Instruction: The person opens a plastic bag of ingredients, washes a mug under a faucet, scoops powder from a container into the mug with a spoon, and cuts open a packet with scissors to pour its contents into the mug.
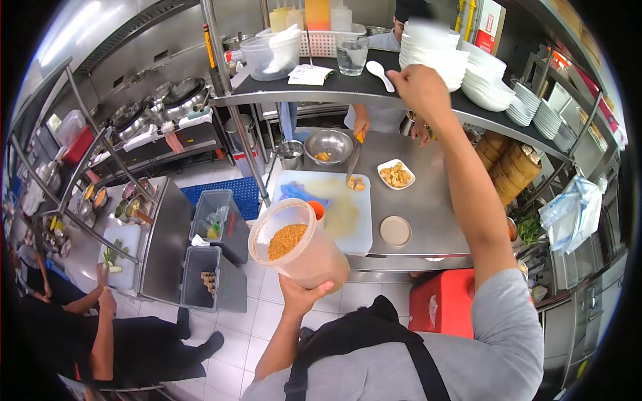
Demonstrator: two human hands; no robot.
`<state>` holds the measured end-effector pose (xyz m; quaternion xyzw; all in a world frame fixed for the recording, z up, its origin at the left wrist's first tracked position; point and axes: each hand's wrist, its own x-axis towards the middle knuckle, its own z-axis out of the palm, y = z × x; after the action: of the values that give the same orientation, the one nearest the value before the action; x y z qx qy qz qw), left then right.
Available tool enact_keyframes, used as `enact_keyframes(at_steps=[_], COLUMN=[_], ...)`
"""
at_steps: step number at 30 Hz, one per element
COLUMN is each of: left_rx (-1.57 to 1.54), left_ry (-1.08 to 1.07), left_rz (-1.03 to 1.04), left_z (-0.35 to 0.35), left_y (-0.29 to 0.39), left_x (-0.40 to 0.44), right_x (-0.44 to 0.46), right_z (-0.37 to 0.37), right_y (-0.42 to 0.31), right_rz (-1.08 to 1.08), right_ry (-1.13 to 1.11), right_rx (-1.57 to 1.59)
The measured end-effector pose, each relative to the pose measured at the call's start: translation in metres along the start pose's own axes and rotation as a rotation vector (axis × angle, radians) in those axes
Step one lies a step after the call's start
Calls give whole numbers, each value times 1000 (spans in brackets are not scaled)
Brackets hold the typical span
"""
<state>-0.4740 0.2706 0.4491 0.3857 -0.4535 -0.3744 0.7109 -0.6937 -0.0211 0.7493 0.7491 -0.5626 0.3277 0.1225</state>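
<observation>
My left hand (304, 294) is closed around the lower side of a translucent plastic tub (321, 257). The tub is tilted, its open mouth facing left, with orange-brown crumbs (287, 241) inside. My right hand (421, 92) is raised to the shelf edge, fingers curled and partly hidden. A white spoon (380, 73) lies by its fingertips; whether they touch it I cannot tell. Below, a white cutting board (354, 227) carries a blue cloth (302, 192) and cut pieces (356, 182). An orange cup (316, 209) shows behind the tub. A round lid (396, 231) rests on the steel counter.
Stacked white bowls (435, 57) stand beside my right hand, the top one blurred. A glass of water (352, 55) is on the shelf. Across the counter, a co-worker's hand (361, 123) holds a knife (354, 157), near a filled white bowl (396, 174) and metal bowl (328, 142).
</observation>
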Motion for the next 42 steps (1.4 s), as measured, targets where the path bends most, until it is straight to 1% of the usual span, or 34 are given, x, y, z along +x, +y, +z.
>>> enact_keyframes(at_steps=[2,3,7,8,9,10,11,12,13,15,17,18,19,21,22,24,25,27,30,33,36,38,42], left_rx=[-100,-79,15,43,81,120,162,206,281,402,493,500,582,732,693,708,718,730,724,779,804,794,727], left_ry=[-6,-26,-41,-38,-48,-51,-57,-58,-56,-66,-95,-109,-107,-111,-107,-97,-89,-91,-73,-46,-57,-56,-45], left_rz=[-54,-56,-45,-35,1,22,54,70,25,38,126,140,184,280,222,242,252,193,116,104,76,47,-17], left_z=[-7,-9,-11,-8,-8,-9,-11,-15,-20,-26,-21,-18,-17,-14,-13,-10,-10,-13,-12,-12,-14,-15,-19], left_y=[0,-1,2,3,4,4,0,-8,-19,-32,-30,-27,-25,-26,-30,-32,-33,-35,-35,-37,-42,-44,-51], left_x=[-4,-4,-11,-7,-4,-2,1,-1,-8,-6,-1,1,3,6,4,5,5,3,0,-2,-7,-10,-19], right_x=[22,26,30,41,39,22,19,-11,-24,-79,-133,-147,-160,-182,-189,-201,-206,-212,-208,-213,-209,-209,-203], right_z=[17,23,41,57,52,21,16,-21,-29,-53,-52,-44,-35,-22,-13,10,20,36,47,80,102,114,112], right_y=[-10,-15,-4,23,38,31,55,31,45,17,-13,-24,-33,-49,-51,-53,-52,-50,-51,-41,-31,-23,-17], right_rz=[15,16,-68,-130,-199,-152,-94,22,-116,-124,-172,-337,-500,-462,-507,-609,-574,-506,-276,-230,-120,-63,61], right_ry=[-56,-89,14,55,102,95,83,-13,16,-100,-339,-369,-395,-549,-543,-532,-594,-717,-995,-1034,-1159,-1189,-1222], right_rx=[-127,-192,-185,-205,-227,-102,98,226,312,470,828,801,767,679,647,589,634,716,716,852,838,901,913])
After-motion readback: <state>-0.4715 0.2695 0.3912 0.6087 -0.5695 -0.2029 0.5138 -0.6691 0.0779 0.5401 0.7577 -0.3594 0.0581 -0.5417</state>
